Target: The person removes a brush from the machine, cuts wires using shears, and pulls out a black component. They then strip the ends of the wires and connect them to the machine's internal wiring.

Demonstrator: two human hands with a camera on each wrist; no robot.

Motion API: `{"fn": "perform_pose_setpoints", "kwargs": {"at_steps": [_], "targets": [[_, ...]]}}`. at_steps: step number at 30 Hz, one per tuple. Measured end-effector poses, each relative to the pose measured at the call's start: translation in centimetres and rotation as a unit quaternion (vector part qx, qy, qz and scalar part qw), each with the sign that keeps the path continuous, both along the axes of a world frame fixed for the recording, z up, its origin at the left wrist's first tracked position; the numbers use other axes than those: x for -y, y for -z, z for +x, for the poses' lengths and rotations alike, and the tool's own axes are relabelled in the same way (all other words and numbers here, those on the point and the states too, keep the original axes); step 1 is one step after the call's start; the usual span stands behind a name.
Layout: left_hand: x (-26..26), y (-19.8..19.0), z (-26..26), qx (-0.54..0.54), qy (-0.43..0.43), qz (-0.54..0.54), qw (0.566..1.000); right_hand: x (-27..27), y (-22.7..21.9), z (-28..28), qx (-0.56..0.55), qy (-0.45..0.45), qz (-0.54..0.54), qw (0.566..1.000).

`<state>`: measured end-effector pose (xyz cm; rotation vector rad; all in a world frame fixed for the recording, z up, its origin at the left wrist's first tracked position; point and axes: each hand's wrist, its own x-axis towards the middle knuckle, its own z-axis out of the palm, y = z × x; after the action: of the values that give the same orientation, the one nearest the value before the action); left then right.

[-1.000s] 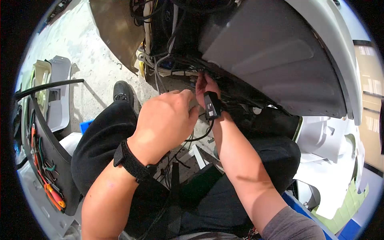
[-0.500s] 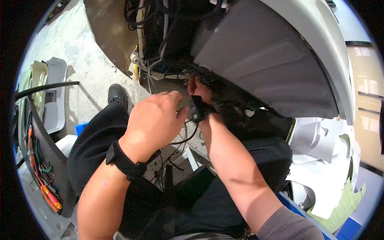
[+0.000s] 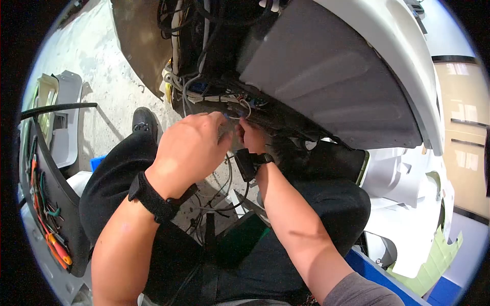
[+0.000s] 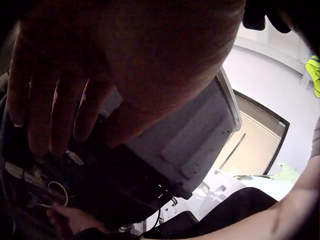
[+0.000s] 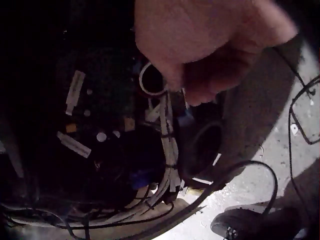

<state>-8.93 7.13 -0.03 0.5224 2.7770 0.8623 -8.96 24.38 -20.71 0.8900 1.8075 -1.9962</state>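
My right hand [image 3: 252, 136] is just under the lower edge of a large machine housing [image 3: 332, 71]. Its thumb and fingertips pinch a thin white wire [image 5: 141, 80], which bends in a loop beside them. In the right wrist view, a tied bundle of pale cables [image 5: 170, 142] runs down from the fingertips. A dark circuit board [image 5: 112, 82] with white connectors lies beside it. My left hand [image 3: 191, 143] hovers left of the right one, holding nothing. In the left wrist view its fingers [image 4: 42, 115] extend loosely in front of the dark interior.
Grey cables [image 3: 186, 94] hang at the housing's left side. A grey panel [image 3: 66, 204] at left carries an orange-and-red screwdriver [image 3: 58, 248] and other tools. White panels [image 3: 408, 214] and a blue bin [image 3: 377, 278] stand at right. My shoe [image 3: 145, 122] is on the floor.
My right hand has drawn back toward me from beneath the housing, and the white wire loop now shows by its fingertips. The left hand keeps much the same pose; the head view has shifted slightly.
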Motion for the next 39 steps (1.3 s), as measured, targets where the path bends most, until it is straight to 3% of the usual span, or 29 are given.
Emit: {"fn": "perform_pose_setpoints", "kwargs": {"at_steps": [3,4,5,6,7,9,12,15,25,27,28,30,31,32,34,37,39], "targets": [[-0.3,0.2,0.2,0.011,0.001,-0.01,1.0,-0.2,-0.9,0.2,-0.071,0.061,0.063,0.994],[-0.5,0.1,0.3,0.013,0.002,-0.014,1.0,-0.8,0.8,0.0,-0.069,0.063,0.063,0.994],[-0.6,0.1,0.4,0.015,0.003,-0.018,1.0,-1.7,3.9,-0.4,-0.115,0.1,0.17,0.974],[-0.7,0.2,0.4,0.016,0.006,-0.019,1.0,-1.6,3.8,-0.8,-0.159,0.135,0.275,0.939],[-0.8,0.3,0.4,0.007,0.008,-0.016,1.0,-1.8,3.5,-0.9,-0.158,0.137,0.275,0.938],[-0.9,0.5,0.3,-0.002,0.011,-0.013,1.0,-1.6,1.5,-1.1,-0.117,0.136,0.136,0.974],[-0.8,0.5,0.1,-0.005,0.01,-0.008,1.0,-0.1,-2.1,-1.6,-0.113,0.165,0.075,0.977],[-1.0,0.3,0.0,0.007,0.002,-0.014,1.0,-0.7,-1.7,-2.6,-0.078,0.118,0.049,0.989],[-0.4,0.3,0.1,-0.001,0.001,-0.005,1.0,-0.8,0.1,-2.9,-0.016,0.101,0.025,0.994],[-0.3,0.3,0.1,0.008,-0.003,-0.005,1.0,-0.8,0.0,-3.0,-0.022,0.138,-0.13,0.982],[-0.3,0.3,0.1,0.008,-0.003,-0.007,1.0,-0.6,-0.4,-3.3,-0.021,0.137,-0.131,0.982],[-0.3,0.4,0.2,0.009,-0.003,-0.009,1.0,-0.3,-1.3,-3.7,0.033,0.32,-0.298,0.899],[-0.3,0.4,0.2,0.01,-0.003,-0.003,1.0,-1.9,-1.4,-3.6,0.033,0.194,-0.408,0.891],[-0.3,0.3,0.2,0.011,-0.002,0.003,1.0,-1.7,-1.4,-3.6,0.034,0.194,-0.408,0.891],[-0.3,0.3,0.2,0.016,-0.001,-0.003,1.0,-0.9,-1.6,-3.9,0.031,0.315,-0.386,0.867],[-0.2,0.2,0.1,0.022,0.003,-0.016,1.0,-0.7,-2.6,-3.7,0.051,0.264,-0.357,0.895],[-0.2,0.2,0.1,0.022,0.007,-0.023,0.999,-1.2,-1.1,-3.7,0.02,0.227,-0.354,0.907]]}}
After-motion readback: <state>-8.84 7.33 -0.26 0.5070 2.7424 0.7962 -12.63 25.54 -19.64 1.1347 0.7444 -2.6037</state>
